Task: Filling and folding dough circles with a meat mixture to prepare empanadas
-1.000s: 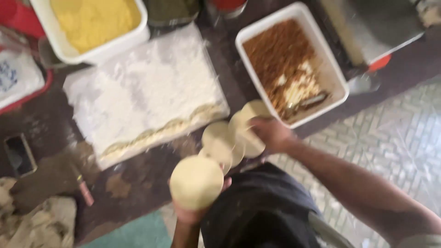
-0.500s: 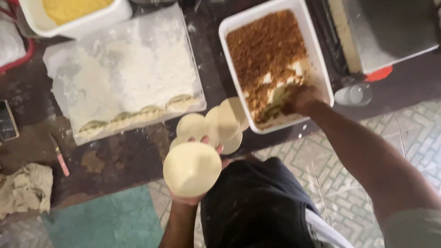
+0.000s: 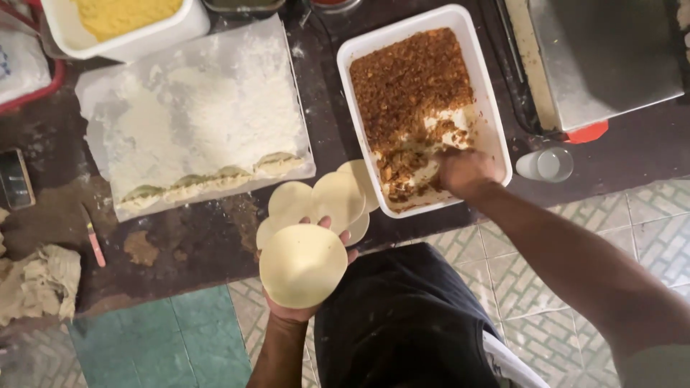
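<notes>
A round, pale dough disc point(image 3: 302, 266) was held flat on the upturned palm of the left hand point(image 3: 300, 305), the fingers spread open beneath it so that only their tips showed past its far edge and the heel of the hand past its near edge. The right hand point(image 3: 466, 172) was reached into the near end of a white rectangular tub point(image 3: 350, 86) of brown crumbled filling point(image 3: 406, 79), the fingers bent down into the filling; whether anything was gripped in them could not be told. More dough discs point(image 3: 330, 197) were laid overlapping on the dark table point(image 3: 187, 241), between the held disc and the tub, one of them touching the tub's wall. Beyond them a floured white board point(image 3: 194, 108) was set, and a row of folded, filled pastries point(image 3: 208, 179) was lined along its near edge. A second white tub of yellow meal point(image 3: 122, 18) was placed behind the board. A small clear cup point(image 3: 545, 164) was stood just beside the filling tub on its right, near a metal machine point(image 3: 604, 57). Crumpled paper point(image 3: 36, 284) was left at the table's left corner.
</notes>
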